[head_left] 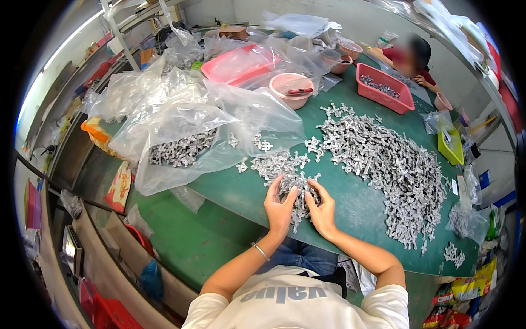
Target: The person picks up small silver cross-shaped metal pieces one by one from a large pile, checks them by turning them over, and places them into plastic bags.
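My left hand [280, 207] and my right hand [322, 209] curve round a clump of small grey metal castings [299, 211] at the near edge of the green table [356, 205]. The castings are knobbly and roughly cross-shaped. Both sets of fingers are bent inward against the clump, thumbs close to each other, and some fingertips are hidden among the pieces. More loose castings [274, 164] lie just beyond my left hand. A much larger heap of them [383, 159] spreads to the right of my right hand.
At left, a clear plastic bag [164, 123] holds more castings. Behind stand a pink bowl [285, 88] with a red object on it and a pink tray [402, 103] of castings. Another person [430, 79] sits at the far right. A yellow-green basket [450, 143] is at the right edge.
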The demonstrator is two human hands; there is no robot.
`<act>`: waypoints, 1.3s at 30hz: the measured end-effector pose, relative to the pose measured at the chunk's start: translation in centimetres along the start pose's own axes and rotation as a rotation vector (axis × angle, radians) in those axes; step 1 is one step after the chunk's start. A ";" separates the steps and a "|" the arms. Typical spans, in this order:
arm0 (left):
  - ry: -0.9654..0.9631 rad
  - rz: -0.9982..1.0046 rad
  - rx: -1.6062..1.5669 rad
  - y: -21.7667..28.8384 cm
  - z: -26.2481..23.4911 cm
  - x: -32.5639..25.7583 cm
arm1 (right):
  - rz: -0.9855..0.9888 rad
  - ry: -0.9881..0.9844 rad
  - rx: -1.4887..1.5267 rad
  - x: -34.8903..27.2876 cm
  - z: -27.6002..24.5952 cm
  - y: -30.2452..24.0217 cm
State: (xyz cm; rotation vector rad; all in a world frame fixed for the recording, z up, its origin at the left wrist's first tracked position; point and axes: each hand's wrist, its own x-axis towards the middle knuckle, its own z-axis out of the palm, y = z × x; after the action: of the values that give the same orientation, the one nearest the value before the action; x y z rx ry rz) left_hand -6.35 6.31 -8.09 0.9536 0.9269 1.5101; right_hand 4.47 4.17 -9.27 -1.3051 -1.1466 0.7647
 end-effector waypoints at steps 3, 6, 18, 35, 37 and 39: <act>-0.023 -0.046 -0.085 0.2 0.0 0.1 | -0.006 0.021 0.006 0.1 0.1 0.4; -0.075 -0.054 -0.087 0.6 -0.1 0.2 | -0.037 0.036 -0.011 0.1 0.0 0.3; -0.083 -0.066 -0.141 0.2 0.0 0.4 | -0.124 0.037 -0.050 0.4 0.0 0.0; -0.157 0.035 -0.020 0.1 0.3 0.4 | -0.260 0.043 -0.164 0.0 0.0 -2.0; -0.139 0.024 -0.057 0.5 0.7 0.2 | -0.289 0.049 -0.195 0.0 0.0 -2.5; -0.124 0.003 -0.084 0.4 0.8 0.3 | -0.293 0.035 -0.207 0.0 0.0 -2.5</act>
State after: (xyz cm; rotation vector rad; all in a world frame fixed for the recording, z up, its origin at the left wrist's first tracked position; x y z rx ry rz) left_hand -5.80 6.58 -7.42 0.9763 0.7679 1.4643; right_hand 4.07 3.76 -6.83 -1.2759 -1.3794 0.4144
